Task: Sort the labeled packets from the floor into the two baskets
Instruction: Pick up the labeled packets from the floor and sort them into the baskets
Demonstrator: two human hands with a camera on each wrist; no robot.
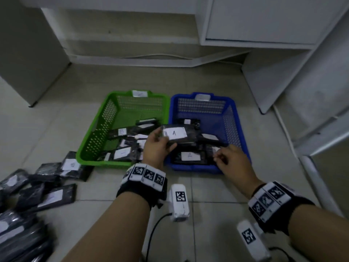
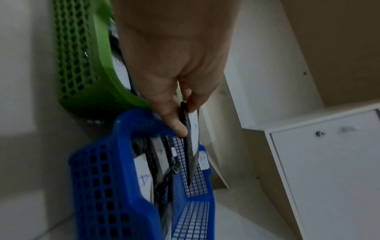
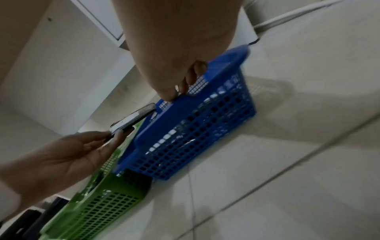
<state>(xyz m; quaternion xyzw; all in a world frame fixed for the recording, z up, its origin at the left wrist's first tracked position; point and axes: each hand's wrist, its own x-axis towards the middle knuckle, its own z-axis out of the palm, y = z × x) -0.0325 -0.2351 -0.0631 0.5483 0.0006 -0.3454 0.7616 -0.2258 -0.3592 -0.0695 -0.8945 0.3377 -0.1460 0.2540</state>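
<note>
Over the blue basket (image 1: 231, 118), my left grip (image 1: 157, 146) pinches a packet (image 1: 178, 134) labelled A. Just right of it, my right grip (image 1: 233, 160) hangs loosely curled, holding nothing.

Pale tiled floor (image 1: 217, 76) is observed throughout. White cabinet units (image 1: 264, 19) are set along the far wall, with a closed door (image 2: 329, 170) seen in the left wrist view. A white cable (image 1: 160, 56) is run along the skirting beneath them, near the wall
</note>
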